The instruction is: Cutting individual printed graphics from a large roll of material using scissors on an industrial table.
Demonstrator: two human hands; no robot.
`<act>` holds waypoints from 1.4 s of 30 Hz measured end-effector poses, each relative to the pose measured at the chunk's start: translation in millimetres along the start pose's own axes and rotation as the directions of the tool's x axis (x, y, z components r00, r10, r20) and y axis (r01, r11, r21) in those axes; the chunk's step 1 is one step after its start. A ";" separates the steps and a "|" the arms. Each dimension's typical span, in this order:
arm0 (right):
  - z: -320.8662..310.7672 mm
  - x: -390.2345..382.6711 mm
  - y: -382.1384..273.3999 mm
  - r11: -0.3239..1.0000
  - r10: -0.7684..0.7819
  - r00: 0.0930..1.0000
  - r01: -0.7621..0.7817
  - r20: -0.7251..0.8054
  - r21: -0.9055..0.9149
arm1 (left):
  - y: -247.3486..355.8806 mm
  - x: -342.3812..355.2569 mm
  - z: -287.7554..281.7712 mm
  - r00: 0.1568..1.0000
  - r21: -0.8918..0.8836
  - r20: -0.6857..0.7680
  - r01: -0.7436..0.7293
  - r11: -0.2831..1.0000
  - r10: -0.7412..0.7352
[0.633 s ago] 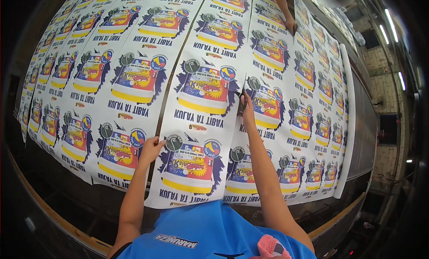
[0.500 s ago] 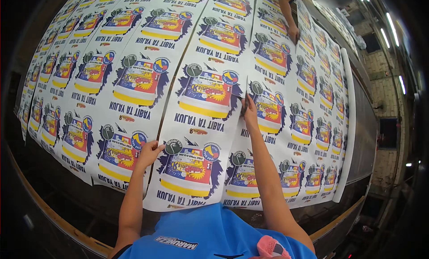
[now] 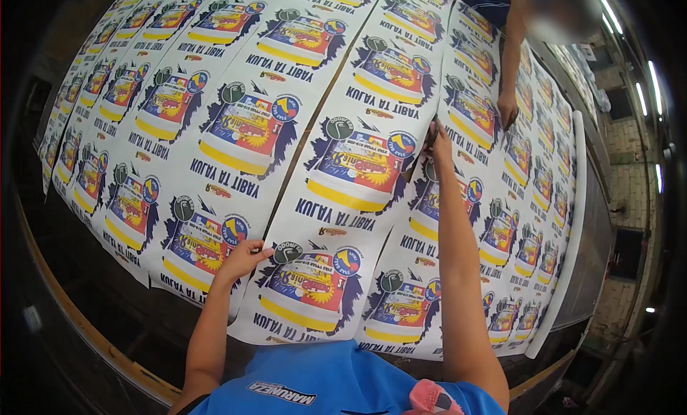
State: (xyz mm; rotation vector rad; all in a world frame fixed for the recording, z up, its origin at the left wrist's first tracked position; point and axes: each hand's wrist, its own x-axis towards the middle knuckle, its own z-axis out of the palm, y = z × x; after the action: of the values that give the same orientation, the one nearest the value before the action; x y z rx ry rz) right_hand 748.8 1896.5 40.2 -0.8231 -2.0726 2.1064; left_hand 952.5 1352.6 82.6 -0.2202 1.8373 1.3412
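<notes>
We have the printed strip (image 3: 358, 199) lying between our hands, its long axis running near to far and leaning right at the far end. Our left hand (image 3: 245, 259) is the nearer one, thumb and fingers pinching the strip's left edge toward its near end. Our right hand (image 3: 441, 148) reaches farther along the right edge, fingers closed around a dark tool (image 3: 431, 133), probably scissors; we cannot tell how its blades stand. Another person's hand (image 3: 508, 110) is beyond, to the far right.

Bold dark lettering (image 3: 335, 216) repeats across the sheet (image 3: 358, 161) at my twelve o'clock; at six, my blue shirt (image 3: 315, 365) carries a lettered label (image 3: 281, 393).
</notes>
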 end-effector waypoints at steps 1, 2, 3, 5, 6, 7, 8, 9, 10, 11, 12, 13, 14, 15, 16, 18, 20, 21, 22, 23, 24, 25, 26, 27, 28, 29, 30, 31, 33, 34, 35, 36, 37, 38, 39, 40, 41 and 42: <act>-2.1 12.6 -3.9 0.999 0.008 1.000 -0.008 0.004 -0.039 | -1.4 1.8 0.1 1.000 0.013 0.000 0.005 1.000 -0.005; 10.2 17.2 -7.4 0.997 0.024 0.999 -0.023 0.024 -0.071 | -6.3 -2.1 -2.5 1.000 0.027 -0.016 0.023 0.999 -0.022; 21.8 19.2 -9.6 0.997 0.023 1.000 -0.021 0.018 -0.078 | -11.1 -5.6 -4.0 0.999 0.006 -0.040 0.033 0.999 -0.033; 11.4 33.0 -13.4 0.993 -0.028 0.999 0.029 0.016 -0.111 | -11.5 -0.7 -0.7 0.999 0.002 -0.028 0.020 1.000 -0.020; 5.8 40.9 -18.0 0.987 -0.079 0.997 0.080 0.016 -0.141 | -11.2 1.7 0.7 1.000 0.000 -0.017 0.007 1.000 -0.007; 7.3 47.1 -21.9 0.965 -0.155 0.988 0.145 -0.028 -0.218 | -7.0 0.8 2.7 1.000 0.001 -0.015 0.007 1.000 -0.007; 2.8 47.2 -25.0 0.965 -0.157 0.987 0.147 -0.033 -0.219 | -2.1 -0.5 5.6 1.000 0.011 -0.016 0.024 1.000 -0.024; -5.0 47.3 -31.9 0.982 -0.148 0.987 0.140 -0.055 -0.131 | 3.1 -0.3 8.6 0.999 0.022 -0.014 0.038 0.999 -0.038; 1.2 43.3 -38.6 0.991 -0.130 0.990 0.129 -0.060 -0.029 | -2.5 -4.2 8.0 0.999 0.026 -0.026 0.041 0.999 -0.040; 8.8 33.4 -42.0 0.990 -0.137 0.990 0.138 -0.024 0.002 | -16.7 -6.1 8.7 0.995 0.021 -0.096 -0.030 0.999 0.032; 18.0 17.9 -41.1 0.990 -0.142 0.990 0.142 -0.021 0.012 | -30.2 -7.6 9.2 0.981 0.023 -0.164 -0.105 0.994 0.107; 21.7 2.1 -42.0 0.990 -0.140 0.990 0.140 -0.036 0.014 | -47.7 -2.6 9.0 0.978 0.028 -0.167 -0.120 0.992 0.123; 24.0 -14.8 -42.3 0.990 -0.141 0.989 0.142 -0.049 0.016 | -66.3 4.1 8.3 0.961 0.108 -0.232 -0.128 0.986 0.150; 22.6 -37.5 -31.7 0.988 -0.151 0.988 0.152 -0.030 0.034 | -75.5 7.3 9.4 0.941 0.183 -0.290 -0.123 0.975 0.173; 16.2 -66.9 -19.8 0.985 -0.163 0.986 0.164 -0.016 0.051 | -66.9 4.0 16.0 0.940 0.187 -0.285 -0.139 0.972 0.189; 14.6 -136.9 -6.3 0.996 -0.061 0.998 0.061 0.003 0.069 | -41.7 -17.1 31.8 0.839 0.253 -0.462 -0.186 0.949 0.287; -52.9 -180.4 38.1 0.970 0.049 0.994 -0.023 -0.102 0.244 | -17.0 -14.1 54.8 0.859 0.240 -0.390 -0.252 0.937 0.331; -62.9 -218.1 50.8 0.983 0.042 0.998 -0.032 -0.051 0.182 | -15.4 -22.0 62.1 0.755 0.477 -0.439 -0.264 0.838 0.488; -66.5 -255.7 61.6 0.992 0.041 0.999 -0.042 0.010 0.120 | -17.2 -32.6 65.5 0.631 0.685 -0.443 -0.220 0.695 0.636; -78.1 -289.1 69.7 0.988 0.085 0.996 -0.080 -0.029 0.130 | -19.0 -37.8 70.2 0.672 0.681 -0.414 -0.218 0.699 0.614; -95.4 -320.9 78.2 0.983 0.129 0.988 -0.117 -0.079 0.144 | -18.0 -42.1 78.7 0.672 0.694 -0.390 -0.236 0.681 0.630; -118.5 -350.6 87.7 0.982 0.122 0.983 -0.099 -0.139 0.159 | -15.1 -45.5 90.8 0.672 0.703 -0.310 -0.315 0.638 0.673; -145.2 -379.7 97.3 0.981 0.118 0.972 -0.083 -0.203 0.174 | -13.0 -48.4 104.2 0.666 0.704 -0.223 -0.395 0.590 0.712; -169.7 -408.7 104.2 0.971 0.107 0.959 -0.044 -0.262 0.236 | -17.0 -49.5 118.1 0.740 0.718 -0.125 -0.393 0.575 0.661; -195.3 -439.8 110.5 0.956 0.102 0.941 -0.003 -0.323 0.292 | -23.3 -51.8 135.4 0.739 0.724 -0.085 -0.415 0.551 0.668; -221.1 -469.9 117.1 0.952 0.089 0.922 0.031 -0.376 0.303 | -30.2 -54.9 153.9 0.791 0.741 0.043 -0.435 0.511 0.611; -245.0 -500.6 125.2 0.948 0.079 0.900 0.066 -0.429 0.311 | -33.7 -59.2 170.6 0.827 0.755 0.169 -0.458 0.468 0.536; -265.9 -533.6 140.1 0.919 0.061 0.833 0.168 -0.549 0.358 | -32.1 -65.5 186.3 0.860 0.778 0.286 -0.465 0.422 0.422; -280.7 -583.1 142.2 0.939 0.094 0.839 0.104 -0.536 0.328 | -67.3 -78.8 197.6 0.847 0.835 0.311 -0.460 0.302 0.430; -287.2 -612.3 150.0 0.932 0.077 0.838 0.132 -0.540 0.338 | -81.3 -83.8 204.0 0.828 0.868 0.333 -0.456 0.197 0.451; -298.7 -644.2 170.0 0.920 0.073 0.816 0.166 -0.573 0.355 | -85.9 -90.2 212.3 0.802 0.869 0.321 -0.461 0.180 0.504; -307.3 -672.5 190.9 0.938 0.073 0.816 0.140 -0.573 0.318 | -89.2 -95.3 216.9 0.795 0.863 0.348 -0.479 0.162 0.497; -315.4 -701.0 216.5 0.946 0.035 0.830 0.152 -0.557 0.286 | -95.4 -95.8 219.7 0.784 0.872 0.345 -0.471 0.134 0.517; -321.1 -726.8 237.9 0.952 0.000 0.850 0.161 -0.526 0.260 | -101.2 -100.0 221.3 0.778 0.886 0.330 -0.451 0.110 0.535; -317.0 -747.6 254.8 0.966 0.037 0.847 0.105 -0.530 0.235 | -101.3 -108.5 222.5 0.790 0.891 0.320 -0.439 0.118 0.522; -310.0 -763.3 269.0 0.971 0.052 0.849 0.081 -0.526 0.227 | -105.0 -117.1 224.4 0.793 0.896 0.322 -0.432 0.103 0.518; -304.3 -777.2 284.3 0.953 0.099 0.867 0.059 -0.489 0.298 | -109.1 -124.0 227.3 0.795 0.904 0.304 -0.415 0.106 0.525; -298.6 -786.4 299.1 0.929 0.142 0.884 0.036 -0.446 0.368 | -113.4 -132.1 228.8 0.798 0.912 0.282 -0.396 0.110 0.533</act>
State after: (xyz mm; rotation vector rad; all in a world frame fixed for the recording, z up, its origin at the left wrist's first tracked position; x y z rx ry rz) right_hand 1637.9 1817.0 23.8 -1.1894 -1.3748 1.9722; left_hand 1219.4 1459.3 75.4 1.0827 2.6117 0.2595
